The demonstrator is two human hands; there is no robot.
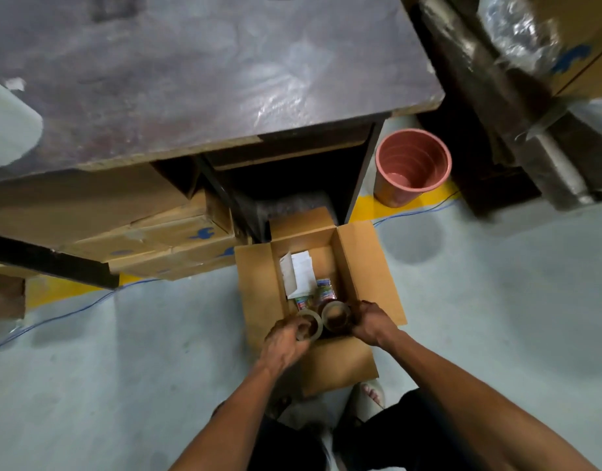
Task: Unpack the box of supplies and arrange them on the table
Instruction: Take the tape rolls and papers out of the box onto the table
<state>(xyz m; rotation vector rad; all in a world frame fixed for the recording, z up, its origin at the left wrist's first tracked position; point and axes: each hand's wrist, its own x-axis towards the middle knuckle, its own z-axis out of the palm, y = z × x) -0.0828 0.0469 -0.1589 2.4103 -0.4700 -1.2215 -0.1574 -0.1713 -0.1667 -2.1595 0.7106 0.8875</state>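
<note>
An open cardboard box (367, 263) stands on the floor in front of the dark table (197, 79). My left hand (286, 341) grips one roll of clear tape (311, 321) at the box's near edge. My right hand (372, 322) grips a second tape roll (336, 312) right beside the first. Deeper in the box lie white papers (299, 271) and small colourful packets (325, 290).
A pink bucket (411, 164) stands on the floor to the right of the table. Flattened cardboard boxes (163, 246) are stacked under the table at the left. A blue wire (72, 312) runs across the grey floor. Wrapped rolls (517, 107) lie at the right.
</note>
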